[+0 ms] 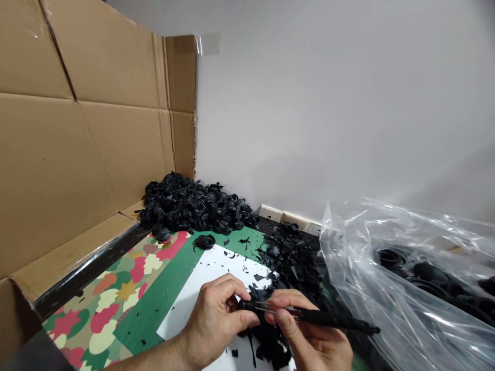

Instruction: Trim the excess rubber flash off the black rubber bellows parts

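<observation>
Between the thumb and fingers of my left hand [214,314] is a small black rubber part [247,306], mostly covered by the fingertips. My right hand [315,335] is closed on a pair of tweezers [340,320] with a black-wrapped handle. Their two thin metal prongs point left and reach the rubber part; whether they grip it I cannot tell. Under both hands lie black rubber scraps [273,353] on a white sheet [189,299]. Beyond the left hand, a single ribbed black rubber piece [204,242] rests at the sheet's far edge.
A large heap of ribbed black rubber parts [193,203] stands against the cardboard wall [116,134]. More black scraps [292,257] pile up behind the right hand. On the right, a clear plastic bag [356,278] holds black parts. Green board [154,293] and patterned paper [100,309] cover the left side.
</observation>
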Tool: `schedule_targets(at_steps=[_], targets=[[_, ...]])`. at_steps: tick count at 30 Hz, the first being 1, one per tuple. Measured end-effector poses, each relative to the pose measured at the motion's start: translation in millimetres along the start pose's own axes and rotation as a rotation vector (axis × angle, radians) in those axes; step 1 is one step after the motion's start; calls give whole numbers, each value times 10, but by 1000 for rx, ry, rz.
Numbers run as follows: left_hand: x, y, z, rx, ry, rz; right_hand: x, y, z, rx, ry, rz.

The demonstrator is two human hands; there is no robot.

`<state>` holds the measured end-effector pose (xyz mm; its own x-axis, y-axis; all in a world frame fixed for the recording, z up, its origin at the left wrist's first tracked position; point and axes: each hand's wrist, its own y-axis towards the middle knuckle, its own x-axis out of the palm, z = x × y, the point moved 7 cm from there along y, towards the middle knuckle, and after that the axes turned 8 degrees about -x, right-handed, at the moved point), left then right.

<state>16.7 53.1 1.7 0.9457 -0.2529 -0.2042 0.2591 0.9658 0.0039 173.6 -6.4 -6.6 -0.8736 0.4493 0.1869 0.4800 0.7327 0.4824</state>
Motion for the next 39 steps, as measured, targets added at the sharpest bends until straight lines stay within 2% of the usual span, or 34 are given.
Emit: schedule_targets(at_steps=[7, 15, 18, 22, 24, 27, 29, 34, 39], targets=[[-7, -8, 40, 44, 5, 8, 77, -17, 30, -75, 35, -80], [-9, -12, 87, 99, 35, 26, 149, 0, -144, -149, -70, -126], [-2, -29, 95, 141, 74, 18, 166, -14, -198, -247, -146, -167], [18, -48, 67, 145, 76, -10, -21, 41, -276, -437, -421, -106], [20, -47, 41, 119, 71, -8, -157, 104, -232, -372, -463, -46], [18, -36, 20, 84, 62, -1, -312, 144, -54, -70, -375, 76], [12, -29, 27, 73, 50, 4, -292, 117, 8, 46, -248, 107], [6, -23, 57, 63, 15, 1, -117, 60, 10, 97, -46, 64], [12, -19, 34, 84, 43, 0, -38, 9, 43, 54, 31, 2]])
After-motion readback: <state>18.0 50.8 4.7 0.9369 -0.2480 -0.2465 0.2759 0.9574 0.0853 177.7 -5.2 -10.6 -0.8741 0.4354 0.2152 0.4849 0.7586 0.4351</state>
